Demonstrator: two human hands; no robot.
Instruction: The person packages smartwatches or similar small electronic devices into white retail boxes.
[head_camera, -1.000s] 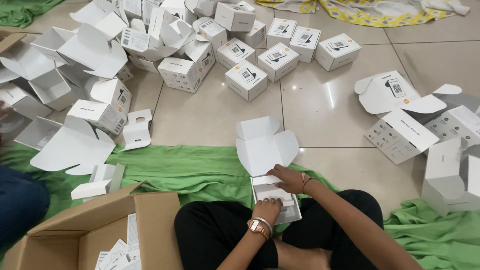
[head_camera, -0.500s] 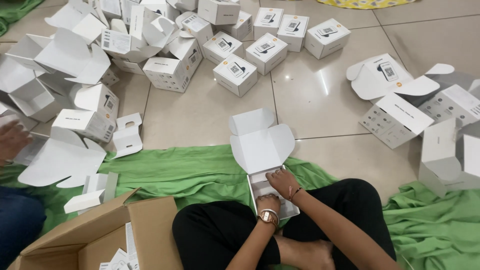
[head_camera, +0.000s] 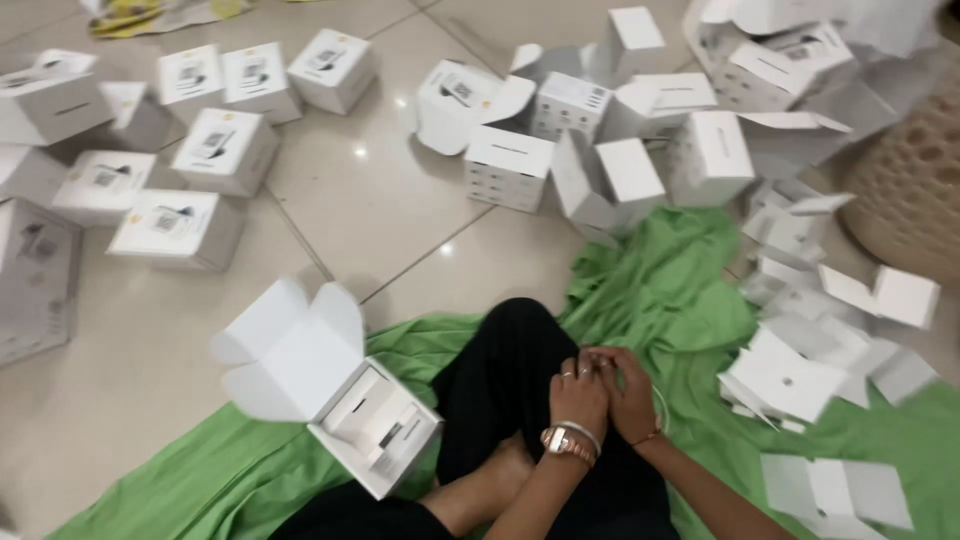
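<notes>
Tiled floor (head_camera: 400, 200): closed white boxes (head_camera: 225, 150) in rows, upper left. Green cloth (head_camera: 660, 290): spread under the seated person, lower frame. Open white box (head_camera: 345, 400): lower centre-left, lid flaps up, well apart from both hands. Left hand (head_camera: 577, 395) and right hand (head_camera: 625, 390): touching, fingers curled together at lower centre; anything pinched between them cannot be told.

Glossy beige tiled floor (head_camera: 400, 190) with dark grout lines and small bright light reflections, crumpled green cloth sheet (head_camera: 670, 290) spread underneath, woven beige basket (head_camera: 905, 180) far right, yellow patterned fabric (head_camera: 160, 12) at far edge
</notes>
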